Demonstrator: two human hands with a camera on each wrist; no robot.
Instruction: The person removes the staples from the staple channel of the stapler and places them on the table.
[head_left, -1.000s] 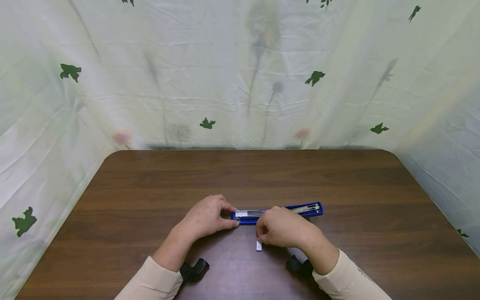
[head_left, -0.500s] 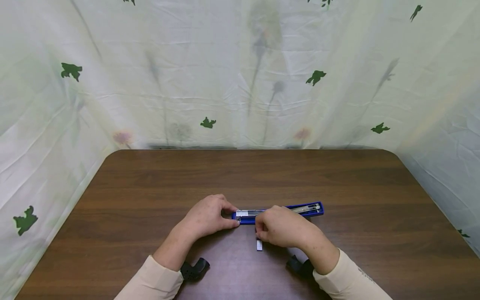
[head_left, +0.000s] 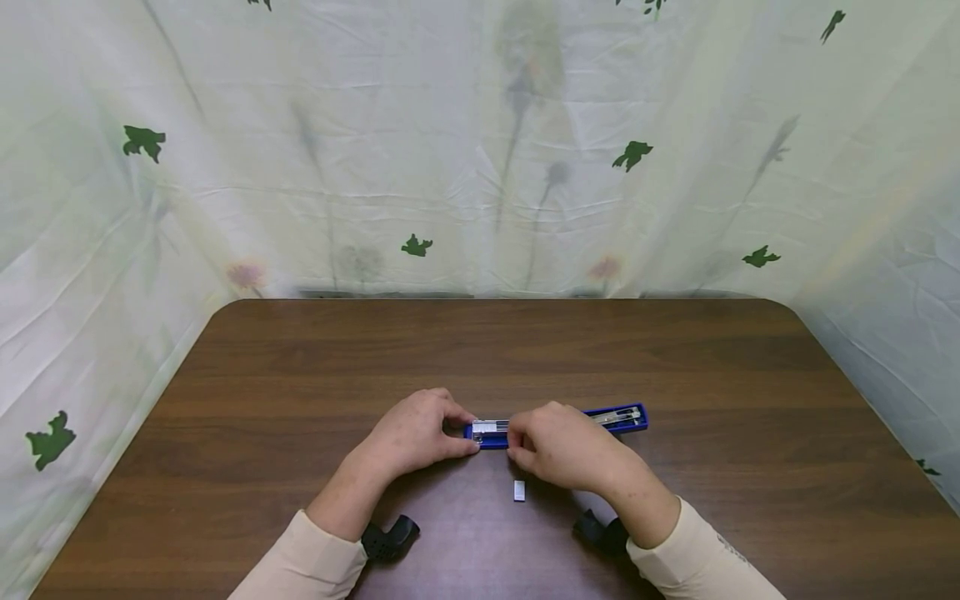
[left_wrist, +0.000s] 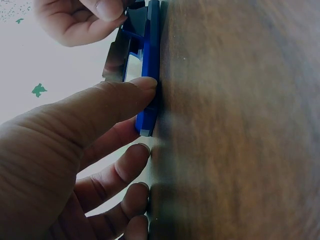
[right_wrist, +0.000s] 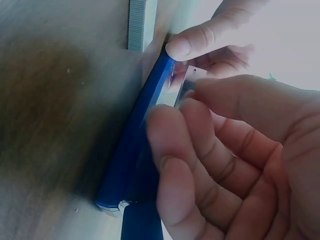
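Observation:
A blue stapler (head_left: 492, 442), folded wide open with its metal insides showing, lies lengthwise on the wooden table (head_left: 480, 350). My left hand (head_left: 414, 429) pinches its left end between thumb and index finger; in the left wrist view the other fingers are spread behind. Bent over the stapler's middle is my right hand (head_left: 564, 446), its fingers curled and thumb near the fingertips beside the metal rail (right_wrist: 192, 75). I cannot tell whether these fingertips hold anything. Just in front of the right hand lies a short strip of staples (head_left: 519, 491), ridged in the right wrist view.
A pale curtain (head_left: 450, 150) with green bird shapes hangs behind and beside the table. Black wrist devices (head_left: 390, 538) sit under both forearms, near the table's front.
My right hand has left the staple strip and moved slightly away from me to the stapler's middle. The strip stays on the table, now fully uncovered. My left hand stays in place.

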